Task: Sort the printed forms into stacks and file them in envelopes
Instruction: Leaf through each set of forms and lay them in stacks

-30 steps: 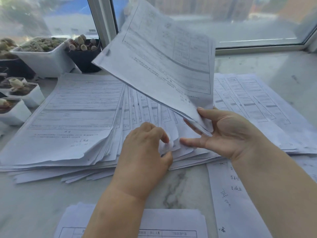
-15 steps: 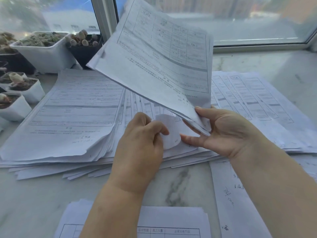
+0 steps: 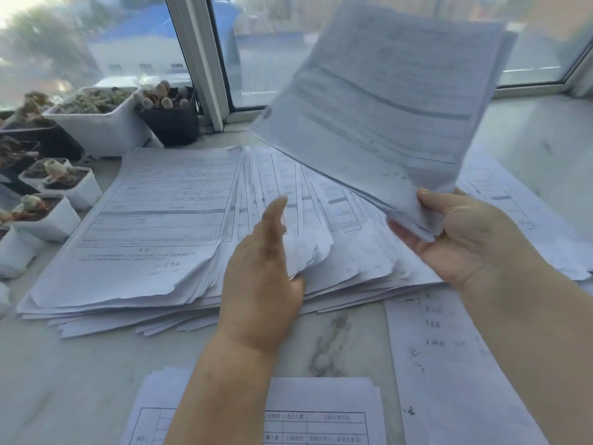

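**Next sheet lies under the left hand**

A sheaf of forms [image 3: 385, 107] is held raised by its lower corner in the right hand [image 3: 462, 239], thumb on top. The fanned stack [image 3: 179, 226] is spread on the table [image 3: 64, 380], long axis running away from the person. The left hand [image 3: 263, 271], nearer to it, is seen with fingers extended and a sheet's curled corner at its thumb; a grip cannot be told.

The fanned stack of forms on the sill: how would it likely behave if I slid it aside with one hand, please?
The fanned stack of forms would probably shear and spread further, since its sheets already lie offset. Its curled lower corners look floppy, so edges may catch or fold. It looks thick, so likely heavy enough to resist one push.
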The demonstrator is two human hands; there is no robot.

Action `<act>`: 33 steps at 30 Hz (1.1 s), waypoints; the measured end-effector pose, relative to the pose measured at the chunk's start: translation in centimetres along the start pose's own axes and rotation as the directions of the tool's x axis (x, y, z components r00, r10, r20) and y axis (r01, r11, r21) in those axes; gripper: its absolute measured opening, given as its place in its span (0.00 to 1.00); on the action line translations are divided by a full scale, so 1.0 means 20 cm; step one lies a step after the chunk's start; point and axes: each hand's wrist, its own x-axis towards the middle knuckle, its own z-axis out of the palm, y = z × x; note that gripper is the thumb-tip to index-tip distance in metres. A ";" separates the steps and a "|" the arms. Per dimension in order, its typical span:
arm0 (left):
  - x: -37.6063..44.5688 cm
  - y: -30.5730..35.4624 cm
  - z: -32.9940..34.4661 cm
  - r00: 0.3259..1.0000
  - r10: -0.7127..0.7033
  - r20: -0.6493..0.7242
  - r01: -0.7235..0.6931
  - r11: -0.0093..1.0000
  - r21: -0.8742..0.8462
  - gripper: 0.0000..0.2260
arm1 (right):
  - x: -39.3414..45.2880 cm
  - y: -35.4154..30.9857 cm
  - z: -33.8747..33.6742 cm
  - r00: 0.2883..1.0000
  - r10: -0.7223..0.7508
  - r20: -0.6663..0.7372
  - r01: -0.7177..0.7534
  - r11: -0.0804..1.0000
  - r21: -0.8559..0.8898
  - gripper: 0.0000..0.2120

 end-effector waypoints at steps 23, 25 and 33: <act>-0.03 -0.27 -0.27 0.800 -0.537 -0.266 0.413 0.816 -0.405 0.13 | -0.06 0.18 0.25 0.985 0.126 0.114 0.021 0.575 -0.818 0.12; -0.04 -0.26 -0.26 0.919 -0.304 -0.251 0.292 0.953 -0.083 0.14 | -0.02 0.23 0.24 0.981 0.164 0.100 -0.005 0.543 -0.840 0.12; 0.03 -0.24 -0.19 0.886 0.151 0.438 -0.318 0.886 0.338 0.34 | 0.08 0.13 0.10 0.916 0.380 0.130 -0.141 0.607 -0.782 0.10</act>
